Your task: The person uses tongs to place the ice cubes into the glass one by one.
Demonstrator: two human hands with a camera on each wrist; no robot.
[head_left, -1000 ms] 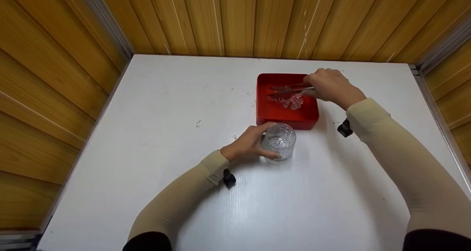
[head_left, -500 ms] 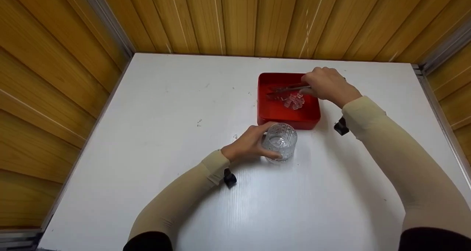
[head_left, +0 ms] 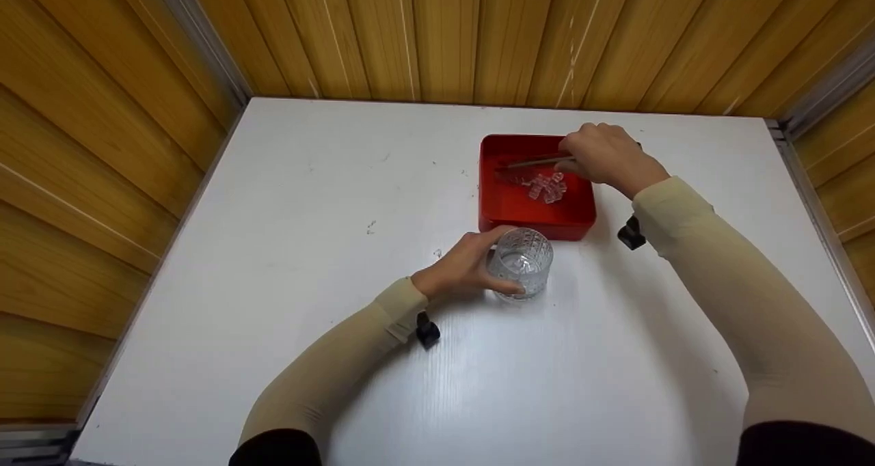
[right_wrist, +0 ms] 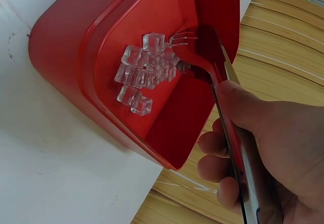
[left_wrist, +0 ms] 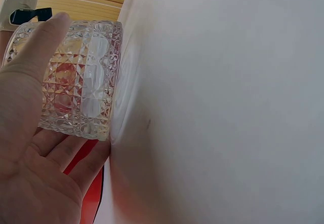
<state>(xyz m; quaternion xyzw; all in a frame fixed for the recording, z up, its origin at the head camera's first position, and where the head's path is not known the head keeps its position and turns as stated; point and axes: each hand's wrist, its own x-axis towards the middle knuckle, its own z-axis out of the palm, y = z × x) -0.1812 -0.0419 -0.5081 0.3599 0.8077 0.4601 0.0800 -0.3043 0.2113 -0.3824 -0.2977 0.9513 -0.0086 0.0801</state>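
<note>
In the head view my left hand (head_left: 459, 269) holds a clear cut-glass tumbler (head_left: 523, 262), thumb on the near side and fingers on the far side. The tumbler (left_wrist: 76, 82) stands upright on the white table. My right hand (head_left: 607, 155) grips metal tongs (head_left: 541, 161) over a red square box (head_left: 536, 231). Inside the box lies a cluster of clear ice cubes (head_left: 549, 188). Seen from the right wrist, the tongs (right_wrist: 235, 143) reach into the box, their pronged tip right at the edge of the ice cubes (right_wrist: 147, 62).
The red box stands just beyond the tumbler on the white table (head_left: 287, 247). Wood-slat panels (head_left: 437, 39) rise behind the table and at both sides. A small black device (head_left: 428, 331) hangs at the left wrist, another (head_left: 631, 234) at the right.
The arms of the tongs have come closer together, low in the box. My right hand has moved slightly left. My left hand and the tumbler stay in place.
</note>
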